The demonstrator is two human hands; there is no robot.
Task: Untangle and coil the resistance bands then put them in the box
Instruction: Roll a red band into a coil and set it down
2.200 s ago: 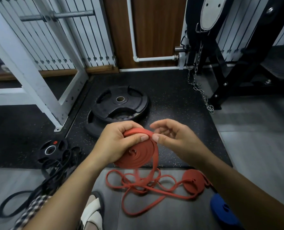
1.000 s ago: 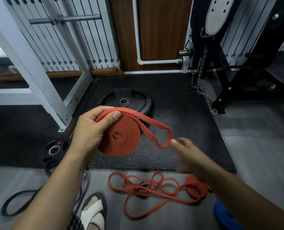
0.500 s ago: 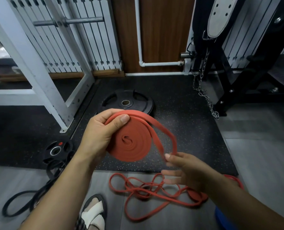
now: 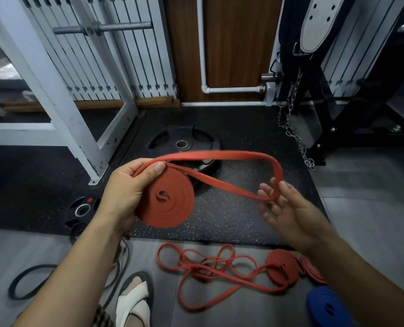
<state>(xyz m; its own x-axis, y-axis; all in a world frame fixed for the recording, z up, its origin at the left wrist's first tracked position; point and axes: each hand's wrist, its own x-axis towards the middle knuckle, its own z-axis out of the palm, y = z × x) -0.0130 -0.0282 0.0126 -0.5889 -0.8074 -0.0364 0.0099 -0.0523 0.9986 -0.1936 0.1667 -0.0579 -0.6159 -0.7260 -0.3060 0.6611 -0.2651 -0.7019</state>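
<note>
Head camera: my left hand (image 4: 123, 197) is gripping the coiled red rubber resistance band (image 4: 165, 204); my right hand (image 4: 288, 208), fingers (image 4: 265, 189) loosely spread, is carrying its free loop (image 4: 219, 154).

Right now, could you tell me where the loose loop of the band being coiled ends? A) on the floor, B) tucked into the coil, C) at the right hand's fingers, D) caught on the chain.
C: the loop runs from the coil in the left hand across to the right hand, ending around its fingers.
</note>
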